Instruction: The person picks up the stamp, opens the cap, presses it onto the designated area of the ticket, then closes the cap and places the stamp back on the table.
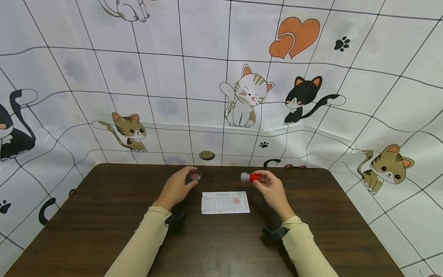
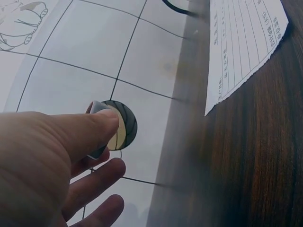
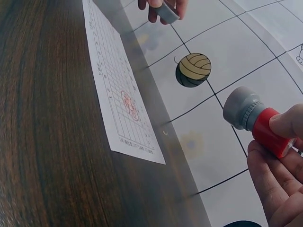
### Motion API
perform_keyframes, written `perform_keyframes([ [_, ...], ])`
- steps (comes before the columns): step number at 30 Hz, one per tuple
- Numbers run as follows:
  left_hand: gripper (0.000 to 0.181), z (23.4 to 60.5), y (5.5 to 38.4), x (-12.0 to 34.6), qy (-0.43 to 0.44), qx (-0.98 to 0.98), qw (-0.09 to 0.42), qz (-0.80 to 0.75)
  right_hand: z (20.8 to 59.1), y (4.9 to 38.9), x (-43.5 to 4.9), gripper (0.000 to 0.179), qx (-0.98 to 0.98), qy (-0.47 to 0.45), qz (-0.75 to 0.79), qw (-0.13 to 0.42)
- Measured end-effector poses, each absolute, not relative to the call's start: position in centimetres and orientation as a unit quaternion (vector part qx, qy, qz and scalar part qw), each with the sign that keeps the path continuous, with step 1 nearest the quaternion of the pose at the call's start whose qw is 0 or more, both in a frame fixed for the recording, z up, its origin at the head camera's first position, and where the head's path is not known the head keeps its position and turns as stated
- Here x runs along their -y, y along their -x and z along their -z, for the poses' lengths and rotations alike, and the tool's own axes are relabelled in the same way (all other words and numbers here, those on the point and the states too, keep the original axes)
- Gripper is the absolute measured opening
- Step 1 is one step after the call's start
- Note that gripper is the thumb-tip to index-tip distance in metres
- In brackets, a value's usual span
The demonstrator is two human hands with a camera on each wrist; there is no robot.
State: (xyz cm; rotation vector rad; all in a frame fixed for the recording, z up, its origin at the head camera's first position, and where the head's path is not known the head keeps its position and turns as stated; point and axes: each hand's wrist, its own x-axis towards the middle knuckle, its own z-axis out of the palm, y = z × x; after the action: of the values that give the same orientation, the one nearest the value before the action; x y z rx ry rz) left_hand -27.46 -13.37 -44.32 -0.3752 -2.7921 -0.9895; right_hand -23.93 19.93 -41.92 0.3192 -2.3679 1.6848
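Between thumb and fingers, my left hand (image 1: 174,189) pinches a small round grey cap (image 1: 195,175), its reddish inside facing me in the head view. The left wrist view shows the cap's (image 2: 96,107) edge, partly covered by the thumb. My right hand (image 1: 274,189) holds a red and grey stamp (image 1: 254,177) by its red body, the grey end pointing left toward the cap. That grey end shows plainly in the right wrist view, on the stamp (image 3: 266,125). Below and between both hands, a printed paper form (image 1: 221,208) lies on the table, with a red stamp mark at its upper right.
The dark brown wooden table (image 1: 214,242) runs back to a white cloth (image 1: 204,77) printed with cats and grid lines. Dark bands circle both wrists, over pale yellow sleeves (image 1: 143,238).
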Motion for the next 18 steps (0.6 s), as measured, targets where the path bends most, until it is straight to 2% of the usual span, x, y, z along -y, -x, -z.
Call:
perform_keyframes([
  [18,0.051,44.15,27.56,13.35,0.149,0.923,0.096,0.341,41.74,23.80,-19.49,0.032,0.804,-0.115,-0.572,0.112],
])
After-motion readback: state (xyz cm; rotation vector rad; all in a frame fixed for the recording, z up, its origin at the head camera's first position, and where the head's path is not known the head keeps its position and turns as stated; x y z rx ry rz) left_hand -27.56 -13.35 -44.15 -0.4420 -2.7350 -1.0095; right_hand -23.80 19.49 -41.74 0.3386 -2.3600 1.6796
